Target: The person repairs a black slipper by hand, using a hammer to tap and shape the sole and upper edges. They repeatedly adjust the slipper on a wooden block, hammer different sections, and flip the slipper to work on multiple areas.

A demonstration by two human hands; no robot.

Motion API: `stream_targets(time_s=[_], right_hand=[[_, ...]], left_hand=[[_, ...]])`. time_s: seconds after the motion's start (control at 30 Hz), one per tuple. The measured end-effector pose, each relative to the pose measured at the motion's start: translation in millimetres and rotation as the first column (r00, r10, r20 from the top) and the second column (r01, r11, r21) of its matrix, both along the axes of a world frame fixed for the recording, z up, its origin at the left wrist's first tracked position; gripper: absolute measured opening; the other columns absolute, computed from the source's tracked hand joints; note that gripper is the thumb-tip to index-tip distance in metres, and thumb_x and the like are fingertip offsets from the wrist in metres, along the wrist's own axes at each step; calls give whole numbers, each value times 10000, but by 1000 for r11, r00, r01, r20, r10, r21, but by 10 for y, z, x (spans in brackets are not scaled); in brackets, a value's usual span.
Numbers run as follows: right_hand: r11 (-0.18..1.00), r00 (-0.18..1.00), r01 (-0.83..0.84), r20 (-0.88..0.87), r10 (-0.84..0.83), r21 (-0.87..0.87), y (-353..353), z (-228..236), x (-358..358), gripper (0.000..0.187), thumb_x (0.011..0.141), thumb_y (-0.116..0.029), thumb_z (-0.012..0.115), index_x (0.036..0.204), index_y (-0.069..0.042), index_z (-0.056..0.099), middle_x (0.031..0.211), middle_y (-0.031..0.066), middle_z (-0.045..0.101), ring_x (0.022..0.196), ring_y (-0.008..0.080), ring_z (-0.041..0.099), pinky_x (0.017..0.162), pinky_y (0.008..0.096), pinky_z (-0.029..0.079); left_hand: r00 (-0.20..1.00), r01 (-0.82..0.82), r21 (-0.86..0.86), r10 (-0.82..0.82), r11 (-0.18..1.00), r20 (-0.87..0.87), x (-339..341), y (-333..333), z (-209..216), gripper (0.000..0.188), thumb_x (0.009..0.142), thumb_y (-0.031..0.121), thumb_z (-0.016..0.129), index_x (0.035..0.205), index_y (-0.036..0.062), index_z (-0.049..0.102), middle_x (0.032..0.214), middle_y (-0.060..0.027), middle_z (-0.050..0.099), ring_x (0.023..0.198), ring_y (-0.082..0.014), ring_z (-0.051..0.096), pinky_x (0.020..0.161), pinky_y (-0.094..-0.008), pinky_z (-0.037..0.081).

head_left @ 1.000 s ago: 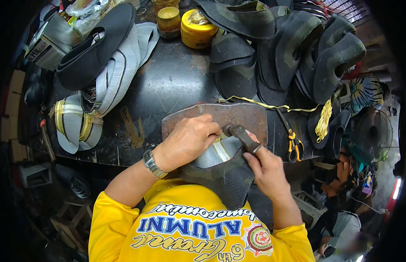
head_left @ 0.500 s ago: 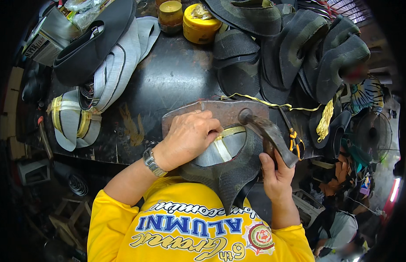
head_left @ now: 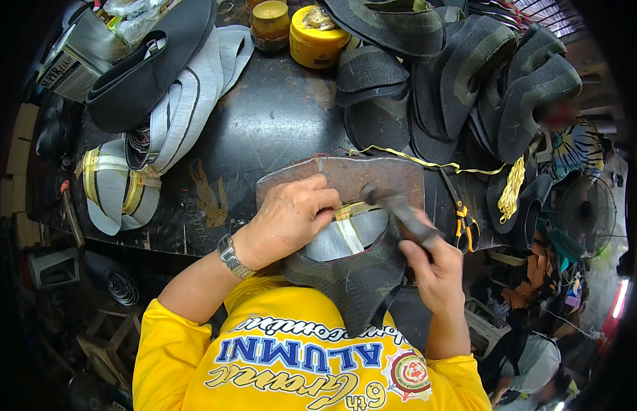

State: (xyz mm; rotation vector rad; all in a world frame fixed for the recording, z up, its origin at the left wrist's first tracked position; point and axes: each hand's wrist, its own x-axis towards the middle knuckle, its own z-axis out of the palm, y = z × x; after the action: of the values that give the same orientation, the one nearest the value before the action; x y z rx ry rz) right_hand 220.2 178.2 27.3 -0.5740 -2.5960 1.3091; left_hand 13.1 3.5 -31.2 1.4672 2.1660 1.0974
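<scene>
A dark shoe upper with a pale grey lining lies bent at the table's front edge, partly on a worn brown slab. My left hand pinches its far edge, fingers closed, beside a yellow strip along the opening. A white band crosses the lining. In my right hand is a hammer, its dark head just above that edge and slightly blurred. The hammer's handle is mostly hidden by the hand and the head. Whether the head touches the upper I cannot tell.
Several dark uppers are piled at the back right. Orange-handled scissors lie right of the slab, near a yellow cord. Grey lined pieces sit at the left, and a yellow tub stands at the back.
The hammer has swung left and down toward the upper's far edge, its head turned. My left hand keeps its pinch, shifted slightly left.
</scene>
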Motion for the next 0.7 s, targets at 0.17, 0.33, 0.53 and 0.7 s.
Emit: stream_targets(time_s=[0.17, 0.33, 0.53, 0.7], right_hand=[[999, 999, 22, 27, -21, -33, -123, -42, -36, 467, 976, -73, 670, 1411, 50, 553, 1288, 218, 695, 984, 285, 740, 850, 370, 554], [1000, 997, -22, 76, 21, 8, -98, -21, -91, 452, 943, -27, 690, 1380, 22, 590, 1332, 220, 669, 1171, 365, 693, 958, 350, 541], [991, 978, -105, 189, 88, 80, -183, -137, -28, 566, 952, -54, 688, 1491, -80, 514, 1110, 237, 727, 935, 402, 733, 802, 409, 578], [980, 982, -114, 171, 85, 165, -138, -290, -63, 600, 959, -103, 663, 1525, -187, 481, 974, 218, 722, 876, 433, 703, 735, 493, 560]], left_hand=[[995, 20, 44, -16, 999, -97, 27, -17, -16, 124, 825, 64, 782, 940, 65, 735, 861, -84, 615, 774, -274, 672, 677, -356, 548], [995, 40, 86, -31, 995, -98, -1, -16, -53, 126, 823, 61, 776, 942, 64, 736, 858, -85, 612, 773, -272, 672, 677, -359, 549], [999, -26, 56, 28, 998, -27, 40, -27, -44, 123, 816, 70, 787, 931, 47, 752, 859, -95, 639, 783, -281, 681, 689, -358, 551], [933, -106, -44, 115, 993, 342, -22, -94, 44, 119, 828, 53, 777, 931, 1, 752, 846, -122, 680, 773, -273, 696, 705, -330, 553]])
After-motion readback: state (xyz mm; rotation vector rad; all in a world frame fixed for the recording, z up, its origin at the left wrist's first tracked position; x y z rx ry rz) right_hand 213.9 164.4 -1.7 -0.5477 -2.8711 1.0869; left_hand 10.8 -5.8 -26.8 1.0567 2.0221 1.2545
